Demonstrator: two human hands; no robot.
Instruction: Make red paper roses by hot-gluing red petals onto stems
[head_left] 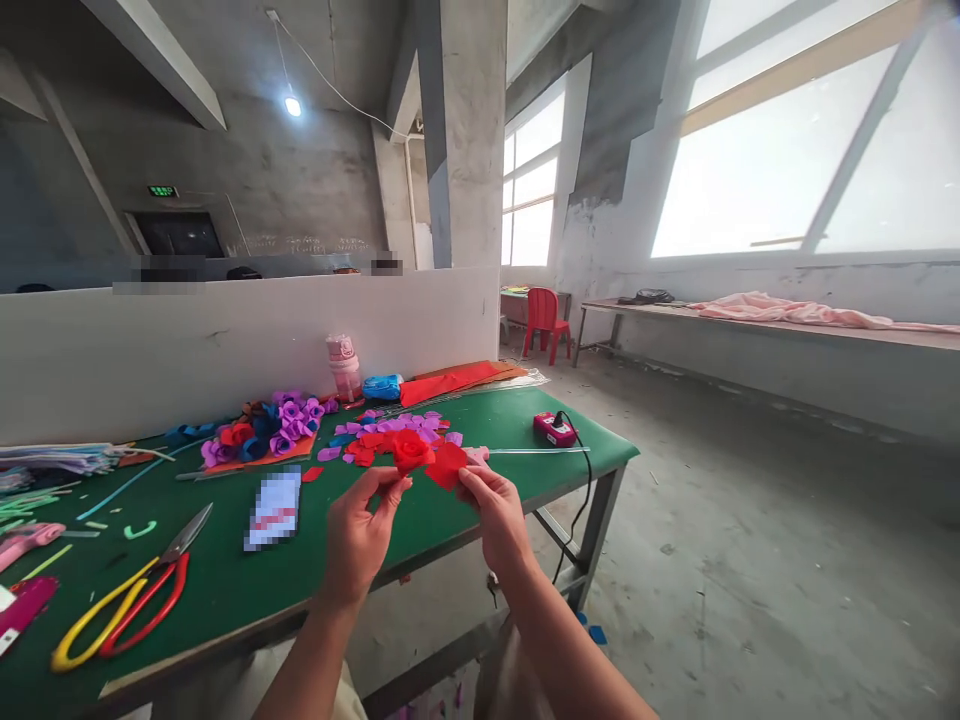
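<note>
Raised over the front edge of the green table [420,520], my left hand [361,525] pinches the underside of a red paper flower [412,452]. My right hand [496,505] holds a red petal [448,466] between thumb and fingers, close against the flower's right side. Behind them lie loose purple petals [420,425] and red petals [362,447]. Finished purple flowers [296,420], with red and dark blue ones, are heaped further left. The flower's stem, if any, is hidden by my left fingers.
Scissors [161,580] with yellow and red handles lie at the left, near a blurred phone-like item [273,510]. A pink bottle [344,370] stands by the white partition [247,330]. A magenta power box [555,430] with a black cord sits at the right.
</note>
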